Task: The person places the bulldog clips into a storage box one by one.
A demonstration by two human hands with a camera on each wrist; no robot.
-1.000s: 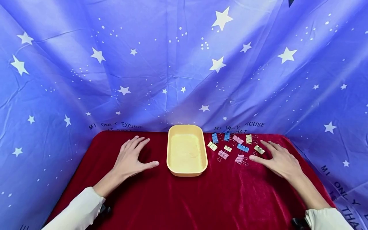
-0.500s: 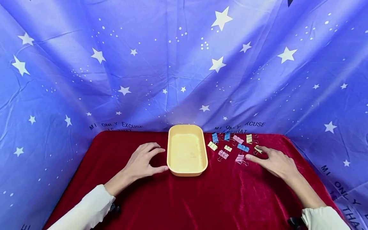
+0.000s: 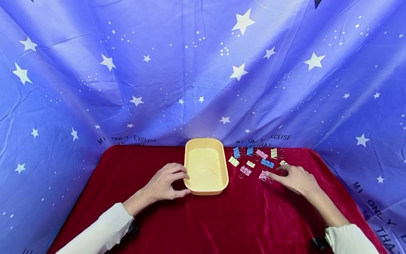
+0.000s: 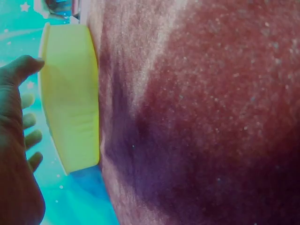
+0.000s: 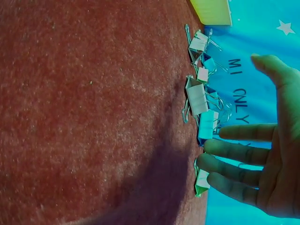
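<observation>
Right fingers [image 5: 241, 153] near wire-handled clips [image 3: 245, 171]; round-cornered tray [image 3: 204, 167]; plush cloth [image 3: 203, 220].

Black capitals all over the cloth [image 3: 203, 81]! Left of the tray [image 3: 206, 192], in the head view, it's MI ONLY EXCUSE, with IS THAT beneath, its lower part cut off. Right of the tray, here's MI, a creased ONLY, then XCUSE, with HAT plain enough below. Far right, stepping down the slope: MI, ONLY, IS, and THA before the frame cuts in. Bottom left, just a scrap, too cropped to call. And the right wrist view has MI ONLY lying sideways!
</observation>
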